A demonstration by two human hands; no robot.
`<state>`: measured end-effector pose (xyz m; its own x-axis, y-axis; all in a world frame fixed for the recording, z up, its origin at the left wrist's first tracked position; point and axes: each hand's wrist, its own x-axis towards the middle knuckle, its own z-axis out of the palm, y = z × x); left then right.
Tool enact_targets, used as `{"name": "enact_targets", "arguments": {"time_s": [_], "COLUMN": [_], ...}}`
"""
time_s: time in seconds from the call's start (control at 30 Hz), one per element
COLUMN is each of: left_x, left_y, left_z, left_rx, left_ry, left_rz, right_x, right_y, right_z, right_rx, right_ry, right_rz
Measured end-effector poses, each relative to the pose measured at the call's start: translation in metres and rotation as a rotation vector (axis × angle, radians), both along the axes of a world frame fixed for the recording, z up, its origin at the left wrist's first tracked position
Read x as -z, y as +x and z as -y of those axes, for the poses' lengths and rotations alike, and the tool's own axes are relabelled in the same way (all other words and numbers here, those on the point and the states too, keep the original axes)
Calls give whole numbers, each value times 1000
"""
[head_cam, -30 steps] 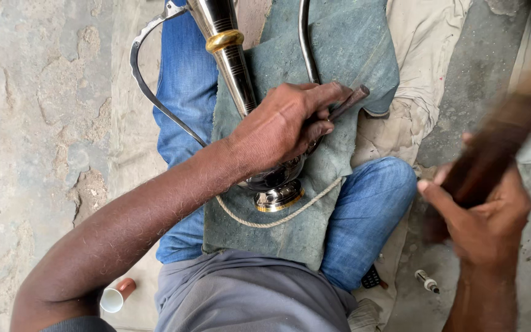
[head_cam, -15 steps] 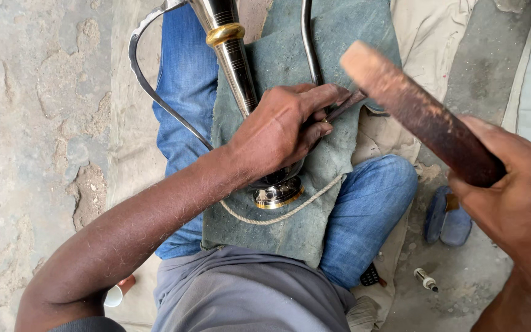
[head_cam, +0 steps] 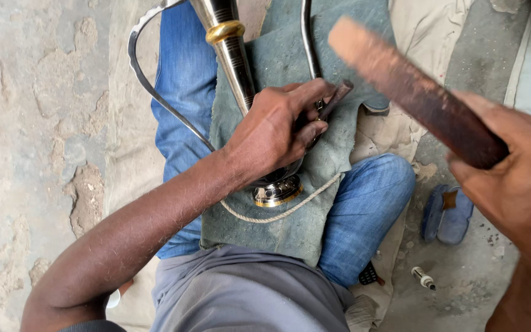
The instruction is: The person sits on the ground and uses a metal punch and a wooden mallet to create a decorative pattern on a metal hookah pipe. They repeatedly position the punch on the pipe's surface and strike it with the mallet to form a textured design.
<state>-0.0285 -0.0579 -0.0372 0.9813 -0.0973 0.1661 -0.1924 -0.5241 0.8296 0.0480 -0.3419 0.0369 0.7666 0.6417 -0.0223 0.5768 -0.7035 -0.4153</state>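
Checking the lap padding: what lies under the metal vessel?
A grey-green cloth over blue jeans, with a rope across it. The left hand hides the vessel's middle.

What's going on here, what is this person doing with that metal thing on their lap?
A seated person steadies a shiny metal vessel with brass bands on a grey-green cloth spread over their jeans. The left hand presses a small dark chisel against the metal, while the right hand holds a wooden stick raised above it. A rope loops around the base.
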Motion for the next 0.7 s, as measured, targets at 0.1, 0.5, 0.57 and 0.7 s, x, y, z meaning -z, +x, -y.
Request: {"name": "enact_targets", "arguments": {"time_s": [0.1,0.5,0.57,0.7], "left_x": [-1,2,3,8], "left_y": [-3,-9,-9,0], "left_z": [0,-2,-4,-16], "left_rx": [-16,-68,-91,-152], "left_ry": [-6,-38,-81,-381], "left_rz": [11,24,111,43], "right_x": [7,12,9,44], "right_y": [2,14,6,-24], "right_z": [9,37,35,33], "right_rx": [61,48,11,359], "right_ry": [183,-132,-2,437], "right_rz": [-49,54,81,-233]}}
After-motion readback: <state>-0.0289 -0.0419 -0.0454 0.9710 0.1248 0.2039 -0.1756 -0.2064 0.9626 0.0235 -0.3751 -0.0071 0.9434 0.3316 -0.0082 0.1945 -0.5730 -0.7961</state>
